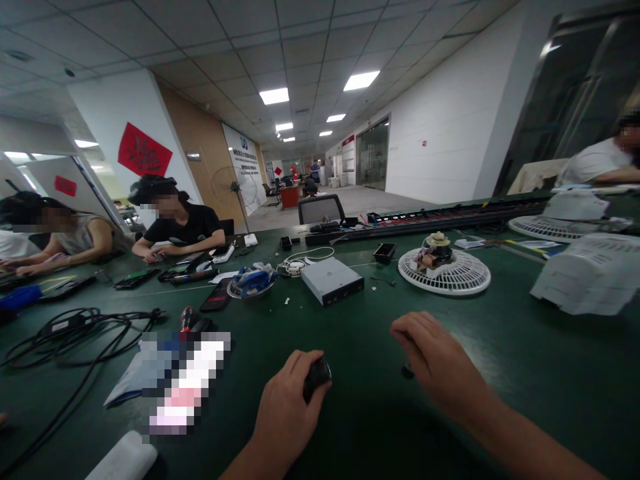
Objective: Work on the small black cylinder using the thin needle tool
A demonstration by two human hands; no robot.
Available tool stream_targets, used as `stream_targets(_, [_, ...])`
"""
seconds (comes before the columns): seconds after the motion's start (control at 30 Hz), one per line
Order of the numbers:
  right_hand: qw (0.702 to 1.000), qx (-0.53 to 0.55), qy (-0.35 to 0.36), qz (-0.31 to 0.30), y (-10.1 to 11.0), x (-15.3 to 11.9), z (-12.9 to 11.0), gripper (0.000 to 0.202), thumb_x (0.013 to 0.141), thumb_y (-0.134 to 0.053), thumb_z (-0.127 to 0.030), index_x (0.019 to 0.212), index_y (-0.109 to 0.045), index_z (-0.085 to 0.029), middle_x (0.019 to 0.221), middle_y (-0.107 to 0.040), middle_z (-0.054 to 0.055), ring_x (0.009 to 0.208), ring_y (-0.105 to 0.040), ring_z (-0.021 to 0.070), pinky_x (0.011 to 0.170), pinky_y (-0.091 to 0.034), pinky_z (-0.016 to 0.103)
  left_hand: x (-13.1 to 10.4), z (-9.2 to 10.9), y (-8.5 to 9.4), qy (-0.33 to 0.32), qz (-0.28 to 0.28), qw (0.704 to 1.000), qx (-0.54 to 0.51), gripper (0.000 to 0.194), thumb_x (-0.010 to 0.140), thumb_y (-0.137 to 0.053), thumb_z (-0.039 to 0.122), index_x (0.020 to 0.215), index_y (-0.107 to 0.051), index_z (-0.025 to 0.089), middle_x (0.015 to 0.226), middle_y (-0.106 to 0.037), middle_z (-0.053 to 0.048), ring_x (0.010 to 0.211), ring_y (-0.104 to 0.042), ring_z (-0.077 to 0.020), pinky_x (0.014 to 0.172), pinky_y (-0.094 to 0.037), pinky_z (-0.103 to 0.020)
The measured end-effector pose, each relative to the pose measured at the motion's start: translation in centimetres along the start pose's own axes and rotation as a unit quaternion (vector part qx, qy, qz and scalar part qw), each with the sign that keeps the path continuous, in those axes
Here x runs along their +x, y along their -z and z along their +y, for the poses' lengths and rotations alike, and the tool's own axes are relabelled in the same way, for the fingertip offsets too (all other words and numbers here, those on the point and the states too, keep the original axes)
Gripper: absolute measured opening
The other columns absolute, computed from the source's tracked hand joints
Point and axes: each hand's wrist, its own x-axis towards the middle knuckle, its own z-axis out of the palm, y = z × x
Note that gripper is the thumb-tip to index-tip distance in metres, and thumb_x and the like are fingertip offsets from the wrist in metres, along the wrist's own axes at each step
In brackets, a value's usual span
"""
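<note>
My left hand point(287, 403) is closed around a small black object with a rounded, shiny end point(317, 378), thumb on the near side and fingers over the top. It is just above the green table or resting on it; I cannot tell which. My right hand point(437, 363) is to the right, fingers bent and pressed together, with the palm and thumb mostly hidden. Whatever it may hold is out of sight. A small dark round piece point(408, 371) shows beside and below its fingers. Beyond both hands lies a grey optical disc drive point(333, 279).
A white fan grille with a motor point(444, 270) and a white plastic housing point(590, 277) stand right. Left are a bowl with blue cloth point(251, 280), a red-handled screwdriver point(187, 320), black cables point(75, 333) and a lit, blurred screen point(193, 387). Other people sit along the table.
</note>
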Motion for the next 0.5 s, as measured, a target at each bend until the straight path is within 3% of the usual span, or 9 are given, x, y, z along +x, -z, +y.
stream_targets(0.13, [0.972, -0.157, -0.112, -0.135, 0.1, 0.1, 1.7, 0.023, 0.079, -0.070, -0.045, 0.074, -0.069, -0.023, 0.072, -0.066, 0.009, 0.072, -0.059, 0.0293, 0.062, -0.044, 0.041, 0.0, 0.0, 0.1, -0.003, 0.001, 1.000, -0.005, 0.039, 0.088, -0.063, 0.021, 0.126, -0.057, 0.026, 0.112, -0.065, -0.005, 0.093, -0.067, -0.0231, 0.079, -0.056, -0.037])
stream_targets(0.23, [0.950, -0.162, -0.170, -0.203, 0.0, -0.2, 2.0, 0.018, 0.078, -0.072, -0.040, 0.073, -0.070, -0.022, 0.070, -0.067, 0.008, 0.066, -0.061, 0.0260, 0.057, -0.043, 0.036, 0.0, 0.0, 0.1, -0.005, -0.007, 1.000, -0.008, 0.036, 0.089, -0.062, 0.021, 0.125, -0.058, 0.026, 0.112, -0.064, -0.005, 0.093, -0.067, -0.0228, 0.079, -0.056, -0.036])
stream_targets(0.4, [0.958, -0.077, -0.173, -0.214, -0.6, 0.0, -0.3, 0.012, 0.085, -0.067, -0.032, 0.089, -0.075, -0.024, 0.083, -0.069, 0.006, 0.076, -0.064, 0.0223, 0.066, -0.047, 0.033, -0.1, 0.1, 0.0, -0.020, -0.023, 0.999, -0.023, 0.038, 0.087, -0.065, 0.018, 0.124, -0.059, 0.027, 0.111, -0.064, -0.004, 0.097, -0.066, -0.0216, 0.084, -0.054, -0.035])
stream_targets(0.5, [0.957, -0.008, -0.179, -0.226, -1.2, -0.2, -2.3, 0.013, 0.081, -0.074, -0.035, 0.084, -0.075, -0.023, 0.084, -0.067, 0.005, 0.076, -0.064, 0.0199, 0.066, -0.047, 0.030, -0.2, 0.2, -0.3, -0.050, -0.050, 0.997, -0.023, 0.043, 0.085, -0.067, 0.014, 0.125, -0.059, 0.028, 0.111, -0.065, -0.003, 0.095, -0.066, -0.0208, 0.082, -0.054, -0.034])
